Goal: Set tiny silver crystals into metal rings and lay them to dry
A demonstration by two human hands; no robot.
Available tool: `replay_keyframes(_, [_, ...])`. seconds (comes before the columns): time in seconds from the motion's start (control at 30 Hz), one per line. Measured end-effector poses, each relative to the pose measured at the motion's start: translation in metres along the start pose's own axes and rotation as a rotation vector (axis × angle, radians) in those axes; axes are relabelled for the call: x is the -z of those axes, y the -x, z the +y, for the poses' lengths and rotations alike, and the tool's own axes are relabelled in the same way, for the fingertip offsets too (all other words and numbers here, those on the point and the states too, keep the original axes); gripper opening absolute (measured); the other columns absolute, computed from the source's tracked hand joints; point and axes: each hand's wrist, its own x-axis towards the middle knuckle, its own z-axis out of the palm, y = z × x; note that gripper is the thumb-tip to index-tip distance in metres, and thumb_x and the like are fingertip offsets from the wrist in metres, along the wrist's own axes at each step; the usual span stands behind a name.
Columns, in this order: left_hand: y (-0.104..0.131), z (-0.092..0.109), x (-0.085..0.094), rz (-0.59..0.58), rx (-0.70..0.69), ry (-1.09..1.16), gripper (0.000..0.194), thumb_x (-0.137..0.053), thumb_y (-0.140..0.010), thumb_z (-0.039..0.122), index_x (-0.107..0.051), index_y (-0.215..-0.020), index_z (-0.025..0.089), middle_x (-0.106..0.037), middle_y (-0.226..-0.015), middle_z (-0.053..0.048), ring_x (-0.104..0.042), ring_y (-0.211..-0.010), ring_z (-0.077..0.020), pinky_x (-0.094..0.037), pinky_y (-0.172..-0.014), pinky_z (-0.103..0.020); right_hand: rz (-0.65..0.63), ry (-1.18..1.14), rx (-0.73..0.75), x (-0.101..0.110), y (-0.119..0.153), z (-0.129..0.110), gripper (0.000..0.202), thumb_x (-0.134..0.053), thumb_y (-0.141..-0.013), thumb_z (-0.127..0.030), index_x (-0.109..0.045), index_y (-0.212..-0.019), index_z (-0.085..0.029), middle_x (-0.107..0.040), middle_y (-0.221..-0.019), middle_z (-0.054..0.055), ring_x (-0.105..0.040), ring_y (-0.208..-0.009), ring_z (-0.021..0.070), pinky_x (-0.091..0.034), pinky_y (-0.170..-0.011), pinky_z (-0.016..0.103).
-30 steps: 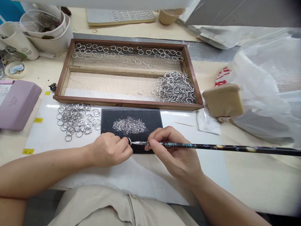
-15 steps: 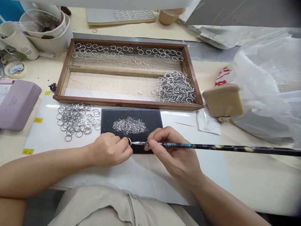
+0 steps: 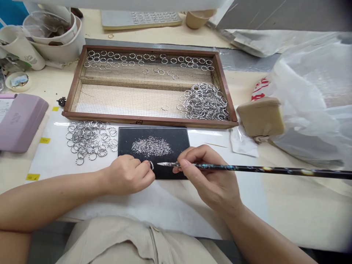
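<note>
Between thumb and fingers, my left hand (image 3: 132,174) pinches a small silver ring (image 3: 152,165) over the lower edge of a black mat (image 3: 180,141). My right hand (image 3: 207,178) grips a long dark pen-like stick (image 3: 247,168) with a pale pointed tip, which points left a short way from the ring. A patch of tiny sparkling stones (image 3: 151,146) lies on the mat just beyond both hands. Left of the mat, a loose heap of silver rings (image 3: 89,137) rests on the white sheet.
Behind the mat stands a wood-framed mesh tray (image 3: 148,119) holding rows of rings and a ring pile (image 3: 206,102). A mauve case (image 3: 23,123) sits at left. A tan block (image 3: 260,117) and plastic bags (image 3: 305,91) occupy the right. A toothpick (image 3: 216,145) lies near my right hand.
My right hand has drawn the stick to the right, so its tip has come away from the ring. My left hand has stayed in place with the ring.
</note>
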Motion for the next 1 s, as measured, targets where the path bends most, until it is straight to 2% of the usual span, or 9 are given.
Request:
replay_keyframes(0.33, [-0.003, 0.0, 0.001, 0.029, 0.0, -0.01, 0.024, -0.061, -0.077, 0.008, -0.048, -0.057, 0.015, -0.041, -0.047, 0.005, -0.033, -0.041, -0.0085, -0.018, -0.041, -0.027, 0.087, -0.033, -0.04, 0.003, -0.002, 0.005, 0.015, -0.051, -0.085, -0.016, -0.05, -0.072, -0.023, -0.056, -0.067, 0.0, -0.054, -0.059, 0.015, -0.039, -0.052, 0.031])
replay_keyframes(0.5, [-0.002, 0.0, 0.001, 0.039, 0.017, 0.023, 0.024, -0.061, -0.077, 0.006, -0.05, -0.057, 0.015, -0.041, -0.047, 0.005, -0.031, -0.042, -0.0081, -0.018, -0.041, -0.027, 0.11, -0.035, 0.029, 0.004, -0.004, 0.01, 0.013, -0.052, -0.084, -0.016, -0.049, -0.073, -0.022, -0.054, -0.065, -0.001, -0.054, -0.057, 0.0143, -0.042, -0.052, 0.03])
replay_keyframes(0.6, [0.001, -0.002, 0.001, 0.051, 0.081, 0.112, 0.022, -0.058, -0.08, 0.008, -0.053, -0.059, 0.015, -0.041, -0.048, 0.004, -0.032, -0.044, -0.0084, -0.019, -0.041, -0.027, 0.129, -0.023, 0.091, 0.004, -0.003, 0.01, 0.012, -0.052, -0.084, -0.014, -0.049, -0.075, -0.021, -0.056, -0.067, -0.001, -0.055, -0.059, 0.0142, -0.043, -0.052, 0.03])
replay_keyframes(0.7, [0.002, -0.004, 0.002, 0.097, 0.229, 0.293, 0.025, -0.055, -0.082, 0.009, -0.054, -0.058, 0.015, -0.04, -0.047, 0.004, -0.032, -0.044, -0.008, -0.02, -0.042, -0.027, 0.159, 0.024, 0.198, 0.003, -0.002, 0.007, 0.012, -0.052, -0.082, -0.01, -0.05, -0.077, -0.021, -0.055, -0.067, -0.001, -0.056, -0.06, 0.0138, -0.044, -0.052, 0.029])
replay_keyframes(0.8, [-0.002, -0.007, 0.007, 0.126, 0.421, 0.602, 0.021, -0.056, -0.081, 0.009, -0.057, -0.061, 0.015, -0.051, -0.057, 0.001, -0.043, -0.05, -0.0068, -0.031, -0.045, -0.022, 0.175, 0.152, 0.343, 0.003, -0.001, 0.001, 0.015, -0.053, -0.078, -0.005, -0.05, -0.08, -0.02, -0.055, -0.068, 0.0, -0.057, -0.063, 0.0136, -0.046, -0.055, 0.028])
replay_keyframes(0.9, [-0.008, -0.013, 0.013, 0.167, 0.708, 0.977, 0.013, -0.062, -0.077, 0.011, -0.06, -0.065, 0.014, -0.059, -0.072, -0.003, -0.055, -0.064, -0.0079, -0.045, -0.056, -0.02, 0.143, 0.349, 0.53, 0.003, 0.002, -0.005, 0.024, -0.055, -0.074, -0.001, -0.05, -0.088, -0.019, -0.057, -0.073, 0.002, -0.057, -0.066, 0.0141, -0.047, -0.056, 0.027])
replay_keyframes(1.0, [-0.012, -0.019, 0.016, 0.124, 1.05, 1.397, 0.009, -0.067, -0.072, 0.016, -0.061, -0.067, 0.013, -0.061, -0.068, -0.002, -0.06, -0.063, -0.0092, -0.049, -0.058, -0.021, 0.042, 0.568, 0.706, 0.006, 0.006, -0.01, 0.028, -0.057, -0.072, 0.0, -0.052, -0.094, -0.016, -0.057, -0.075, 0.005, -0.054, -0.066, 0.0141, -0.047, -0.054, 0.026])
